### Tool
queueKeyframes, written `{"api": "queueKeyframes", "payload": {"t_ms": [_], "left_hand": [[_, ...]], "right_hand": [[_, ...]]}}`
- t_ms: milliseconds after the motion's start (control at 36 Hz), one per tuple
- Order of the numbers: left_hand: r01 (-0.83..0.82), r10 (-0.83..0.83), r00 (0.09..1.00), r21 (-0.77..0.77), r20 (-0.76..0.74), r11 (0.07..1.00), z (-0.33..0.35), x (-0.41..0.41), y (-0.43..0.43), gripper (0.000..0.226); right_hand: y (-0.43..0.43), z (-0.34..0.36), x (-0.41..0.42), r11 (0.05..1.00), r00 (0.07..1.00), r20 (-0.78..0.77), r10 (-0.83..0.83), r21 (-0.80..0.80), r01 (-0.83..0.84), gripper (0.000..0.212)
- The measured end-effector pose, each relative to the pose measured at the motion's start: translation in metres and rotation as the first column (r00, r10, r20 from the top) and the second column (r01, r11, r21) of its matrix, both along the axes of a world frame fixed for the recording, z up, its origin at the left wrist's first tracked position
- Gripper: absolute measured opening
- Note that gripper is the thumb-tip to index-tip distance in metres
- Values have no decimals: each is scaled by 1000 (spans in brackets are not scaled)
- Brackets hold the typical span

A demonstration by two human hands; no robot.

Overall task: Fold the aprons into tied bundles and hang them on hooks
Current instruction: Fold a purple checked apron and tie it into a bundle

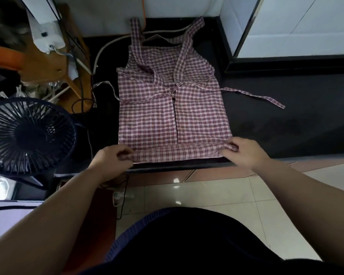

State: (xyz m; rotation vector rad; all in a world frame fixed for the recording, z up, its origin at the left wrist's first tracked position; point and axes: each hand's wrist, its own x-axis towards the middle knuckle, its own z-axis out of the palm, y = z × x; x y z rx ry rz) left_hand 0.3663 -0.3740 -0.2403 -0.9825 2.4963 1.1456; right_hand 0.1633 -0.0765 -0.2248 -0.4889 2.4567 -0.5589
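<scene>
A red-and-white checked apron [173, 108] lies flat on a black counter [286, 108], its two sides folded in to meet at the middle. Its neck straps reach toward the far wall and a waist tie [254, 95] trails off to the right. The near hem is rolled into a narrow band [177, 152] along the counter's front edge. My left hand [111, 160] pinches the left end of that band. My right hand [244, 151] grips the right end, with cloth bunched under its fingers.
A black desk fan [28, 135] stands at the left, close to my left arm. Behind it are a wooden stand [54, 62], cables and clutter. A white cord [107, 44] lies on the counter at the back. Tiled floor [216, 195] lies below the counter edge.
</scene>
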Motion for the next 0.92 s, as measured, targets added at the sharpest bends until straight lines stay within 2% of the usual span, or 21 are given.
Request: {"api": "queueKeyframes", "payload": {"t_ms": [56,83,167,222,278,333,389,472,611,667,722,750,806,861,917], "left_hand": [[-211,221,975,226,-19,951,-1,-2,-9,14],[-271,287,958,272,-19,923,-2,-2,-13,9],[-368,396,918,306,-30,878,-5,1,-19,12],[-415,451,892,327,-38,849,-8,0,-16,15],[-442,470,881,269,-47,856,-11,-1,-10,19],[-451,465,882,149,-77,880,-15,-1,-4,29],[-438,438,895,11,-84,899,-18,-1,-1,39],[-379,380,925,-160,-20,912,-22,0,-1,44],[-360,390,919,-272,62,892,-23,-4,2,44],[-358,387,922,-355,13,864,-19,-6,7,44],[-277,244,961,-433,-132,858,-18,-4,9,40],[-187,112,976,-457,-185,869,-20,-2,9,36],[-21,-80,973,-434,-214,901,-23,1,8,35],[23,-88,978,-325,-187,945,-19,3,9,35],[84,-105,992,-237,-76,968,-14,5,9,58]], "right_hand": [[-1,-1,-3,984,988,74,-138,-102,145,38],[-2,-1,-4,966,973,127,-191,-150,209,41],[-2,0,-6,913,896,340,-285,-188,362,51],[0,-4,-6,929,886,371,-278,-131,346,44],[1,-9,-6,943,916,302,-264,-119,311,25],[1,-12,-4,948,941,213,-264,-124,294,13],[0,-14,-3,951,949,156,-273,-105,291,16],[-2,-19,-4,957,956,66,-287,-21,289,23],[-6,-20,-6,953,958,-64,-281,99,286,26],[-6,-16,-3,967,959,-246,-142,173,187,24],[-6,-16,-2,977,920,-381,89,215,-6,22],[-5,-17,-2,973,919,-358,166,211,-94,25],[-5,-17,-1,963,957,-188,222,195,-185,45],[-4,-17,-2,927,952,-74,296,264,-268,71],[-2,-15,-6,876,925,-46,378,339,-342,86]]}}
